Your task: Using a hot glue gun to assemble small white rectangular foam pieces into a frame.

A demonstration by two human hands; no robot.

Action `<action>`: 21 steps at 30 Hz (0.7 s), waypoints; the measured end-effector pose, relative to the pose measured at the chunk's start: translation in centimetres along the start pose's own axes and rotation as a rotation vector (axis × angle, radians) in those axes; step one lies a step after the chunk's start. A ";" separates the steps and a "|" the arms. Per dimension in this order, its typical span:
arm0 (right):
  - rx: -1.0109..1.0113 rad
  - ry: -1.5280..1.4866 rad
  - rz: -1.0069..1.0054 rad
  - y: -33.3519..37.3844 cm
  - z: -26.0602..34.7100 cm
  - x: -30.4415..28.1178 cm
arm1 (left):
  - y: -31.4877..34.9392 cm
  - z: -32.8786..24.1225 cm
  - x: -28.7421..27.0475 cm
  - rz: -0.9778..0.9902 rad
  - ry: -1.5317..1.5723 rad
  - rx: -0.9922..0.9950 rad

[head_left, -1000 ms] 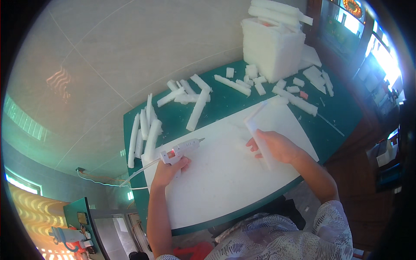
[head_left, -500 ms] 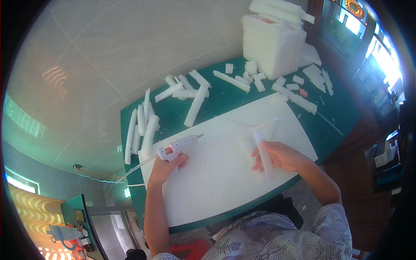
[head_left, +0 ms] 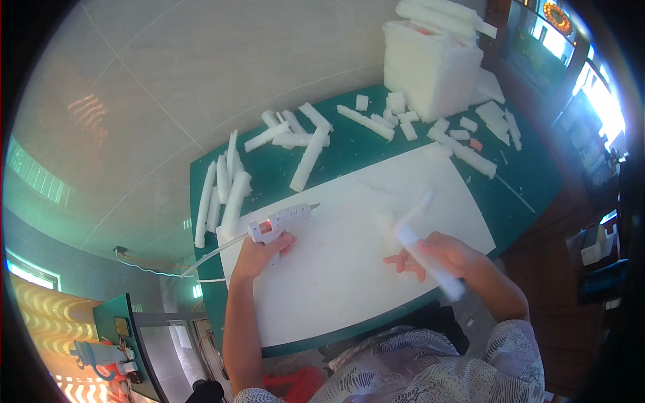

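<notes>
White foam strip (head_left: 437, 267), blurred, is held in the right hand (head_left: 447, 254) as seen in the head view. The strip slants over the right part of a white sheet (head_left: 329, 275); from its far end a second, fainter leg extends away from the person. Right thumb and palm side are against the strip; the other fingers extend loosely to the left beyond it. Whether the strip touches the sheet cannot be determined.

Left hand (head_left: 259, 256): fingers wrapped around the grip of a white hot-glue gun (head_left: 285, 220), held over the left part of the sheet. Its metal nozzle (head_left: 314, 206) points right, well apart from the strip. A reddish light shows on the body.

The sheet lies on a green table (head_left: 356, 153). Noted along its left and far edges: foam sticks (head_left: 235, 205) in a cluster, further sticks (head_left: 310, 160) lying crossed, and small foam offcuts (head_left: 396, 103) beside a pink piece (head_left: 476, 144). A white foam box (head_left: 426, 70) stands at the far right, slabs (head_left: 440, 17) stacked on top.
</notes>
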State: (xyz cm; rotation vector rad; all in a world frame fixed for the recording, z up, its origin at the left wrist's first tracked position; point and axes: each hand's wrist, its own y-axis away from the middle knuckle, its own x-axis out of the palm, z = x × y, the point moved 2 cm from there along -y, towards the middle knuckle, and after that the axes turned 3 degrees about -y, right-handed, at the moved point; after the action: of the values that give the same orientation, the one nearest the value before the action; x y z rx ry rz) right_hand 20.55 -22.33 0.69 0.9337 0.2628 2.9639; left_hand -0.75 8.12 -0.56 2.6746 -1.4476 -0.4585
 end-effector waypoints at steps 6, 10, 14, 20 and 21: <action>-0.105 0.176 0.234 -0.1 0.4 1.4 | -0.3 1.0 -0.6 0.036 -0.030 0.010; 0.022 0.157 0.060 0.7 0.8 2.1 | -0.3 0.5 -0.3 0.046 -0.028 0.000; -0.090 0.325 0.128 0.8 1.8 2.9 | -0.1 0.5 -0.4 0.044 -0.007 -0.007; -0.217 0.452 -0.043 1.6 3.4 3.2 | 0.2 0.3 -0.2 0.021 0.009 -0.039; -0.265 0.515 -0.086 1.7 3.5 2.8 | 0.1 0.3 -0.2 0.027 0.009 -0.032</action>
State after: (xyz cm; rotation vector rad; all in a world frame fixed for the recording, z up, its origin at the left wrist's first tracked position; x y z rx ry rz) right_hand 20.26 -23.25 5.41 0.1208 -0.0839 3.0002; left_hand -1.01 8.24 -0.76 2.6258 -1.4601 -0.4626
